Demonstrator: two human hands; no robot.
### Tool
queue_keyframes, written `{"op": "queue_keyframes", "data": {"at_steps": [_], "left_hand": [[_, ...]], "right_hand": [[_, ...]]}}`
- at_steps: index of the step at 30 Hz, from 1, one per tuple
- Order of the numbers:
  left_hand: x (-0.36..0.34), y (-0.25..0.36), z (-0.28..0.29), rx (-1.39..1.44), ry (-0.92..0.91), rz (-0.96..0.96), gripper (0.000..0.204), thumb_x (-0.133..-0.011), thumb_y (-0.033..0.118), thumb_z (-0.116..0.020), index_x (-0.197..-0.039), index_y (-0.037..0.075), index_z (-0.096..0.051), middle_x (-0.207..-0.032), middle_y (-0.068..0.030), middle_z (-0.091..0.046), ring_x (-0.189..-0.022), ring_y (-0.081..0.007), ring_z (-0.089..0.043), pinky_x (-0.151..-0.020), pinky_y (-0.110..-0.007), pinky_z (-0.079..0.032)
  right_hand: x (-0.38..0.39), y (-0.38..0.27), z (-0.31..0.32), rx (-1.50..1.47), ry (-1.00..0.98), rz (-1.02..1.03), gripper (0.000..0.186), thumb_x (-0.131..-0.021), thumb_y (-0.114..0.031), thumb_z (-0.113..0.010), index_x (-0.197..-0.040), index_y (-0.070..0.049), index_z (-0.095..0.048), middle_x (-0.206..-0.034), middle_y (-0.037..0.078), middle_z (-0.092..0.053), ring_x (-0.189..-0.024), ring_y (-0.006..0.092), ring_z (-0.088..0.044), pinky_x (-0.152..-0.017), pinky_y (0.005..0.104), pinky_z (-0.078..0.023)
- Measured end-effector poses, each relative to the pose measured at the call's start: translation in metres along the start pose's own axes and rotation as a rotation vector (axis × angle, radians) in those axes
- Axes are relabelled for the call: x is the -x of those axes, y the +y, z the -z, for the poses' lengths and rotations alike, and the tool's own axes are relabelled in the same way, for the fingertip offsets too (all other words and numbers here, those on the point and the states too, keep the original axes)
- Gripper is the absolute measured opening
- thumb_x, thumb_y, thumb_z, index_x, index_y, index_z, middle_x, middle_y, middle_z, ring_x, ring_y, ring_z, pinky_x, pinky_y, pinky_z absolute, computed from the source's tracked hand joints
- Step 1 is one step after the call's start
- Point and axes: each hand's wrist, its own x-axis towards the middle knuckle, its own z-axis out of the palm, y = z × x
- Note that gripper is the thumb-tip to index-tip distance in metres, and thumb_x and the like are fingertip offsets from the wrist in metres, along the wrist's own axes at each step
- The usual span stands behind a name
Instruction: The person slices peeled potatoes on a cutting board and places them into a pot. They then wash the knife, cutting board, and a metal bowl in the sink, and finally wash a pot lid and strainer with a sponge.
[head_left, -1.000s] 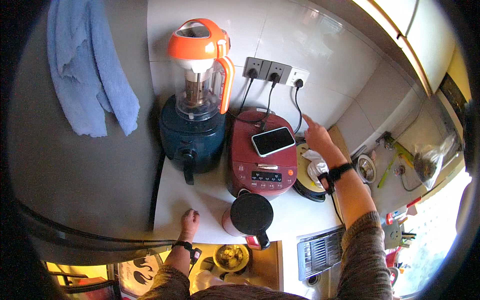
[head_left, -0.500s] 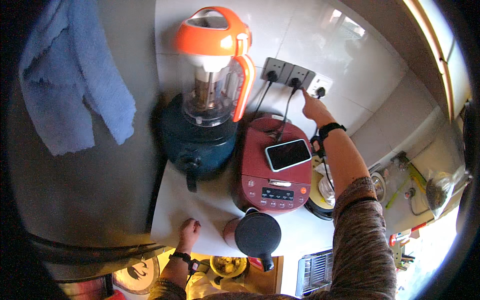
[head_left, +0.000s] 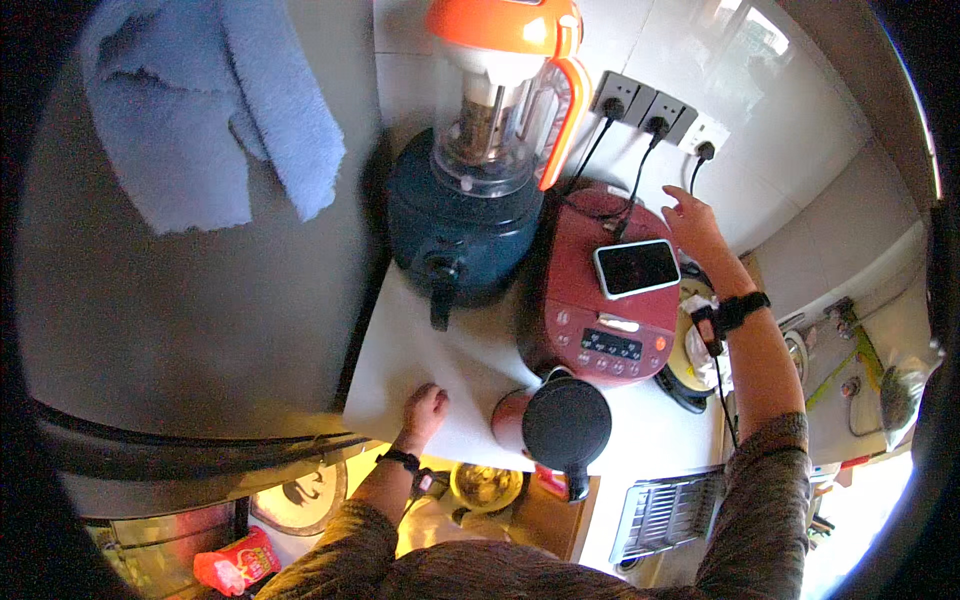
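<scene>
My right hand (head_left: 690,222) hangs in the air beside the back right of the red rice cooker (head_left: 570,285), below the wall sockets (head_left: 645,107). Its fingers are apart and hold nothing. On the cooker's lid lies a phone (head_left: 637,268) with a dark screen and a pale case. My left hand (head_left: 427,408) rests curled at the counter's front edge, with nothing visible in it. Right of it stands a pink kettle (head_left: 508,425) with a dark lid and handle. Black plugs (head_left: 657,127) sit in the sockets, their cords dropping behind the cooker.
At the back left, a clear jug (head_left: 490,130) with an orange lid and handle stands on a dark blue appliance (head_left: 465,215). A blue towel (head_left: 225,110) hangs at the left. Below the counter (head_left: 400,350) are a yellow bowl (head_left: 487,487) and a wire rack (head_left: 665,515).
My right hand has drawn back and down from the sockets, and its fingers have spread. The view has shifted, so the counter sits farther right and higher. My left hand stays at the counter edge.
</scene>
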Motion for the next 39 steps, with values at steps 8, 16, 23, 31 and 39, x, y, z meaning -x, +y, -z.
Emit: {"op": "queue_keyframes", "data": {"at_steps": [8, 16, 23, 31, 39], "left_hand": [[-0.002, -0.025, -0.018, -0.03, 0.008, -0.054, 0.009, -0.079, 0.013, -0.06, -0.078, 0.004, -0.058, -0.075, -0.0146, -0.062, -0.067, -0.033, -0.061, -0.061, -0.042, -0.05], [-0.067, 0.038, 0.046, 0.742, -0.041, 0.418, 0.011, -0.086, 0.015, -0.056, -0.079, 0.007, -0.056, -0.066, -0.0026, -0.059, -0.048, -0.0123, -0.056, -0.037, -0.025, -0.038], [-0.181, 0.117, 0.106, 0.799, -0.118, 0.685, 0.039, -0.083, 0.046, -0.063, -0.086, 0.008, -0.058, -0.061, -0.0014, -0.055, -0.043, -0.0098, -0.05, -0.035, -0.021, -0.031], [-0.211, 0.118, 0.098, 0.734, -0.231, 0.603, 0.039, -0.082, 0.045, -0.066, -0.07, 0.01, -0.054, -0.057, 0.0007, -0.051, -0.041, -0.0086, -0.046, -0.035, -0.021, -0.032], [-0.212, 0.138, 0.105, -0.282, -0.02, 0.165, 0.048, -0.073, 0.045, -0.067, -0.084, -0.002, -0.07, -0.088, -0.0252, -0.066, -0.085, -0.0375, -0.066, -0.078, -0.044, -0.053]], "right_hand": [[0.176, -0.018, 0.007, -0.206, 0.068, 0.053, 0.034, -0.085, -0.008, -0.058, -0.119, -0.006, -0.058, -0.083, 0.018, -0.065, -0.074, 0.0238, -0.065, -0.067, 0.0336, -0.05], [0.407, 0.027, -0.017, -0.345, 0.096, -0.361, 0.037, -0.081, -0.003, -0.06, -0.118, -0.001, -0.059, -0.072, 0.011, -0.061, -0.065, 0.0183, -0.058, -0.064, 0.0304, -0.049], [0.585, 0.045, -0.029, -0.459, 0.234, -0.758, 0.033, -0.084, -0.001, -0.056, -0.117, -0.001, -0.059, -0.072, 0.0, -0.055, -0.061, 0.008, -0.051, -0.055, 0.0232, -0.045], [0.684, 0.028, -0.04, -0.579, 0.407, -0.972, 0.034, -0.084, 0.0, -0.055, -0.117, 0.004, -0.058, -0.077, 0.006, -0.061, -0.065, 0.01, -0.055, -0.059, 0.0234, -0.046], [0.721, 0.02, -0.034, -0.541, 0.456, -1.011, 0.032, -0.084, -0.002, -0.057, -0.116, 0.003, -0.059, -0.075, 0.006, -0.062, -0.063, 0.0105, -0.056, -0.058, 0.025, -0.049]]}}
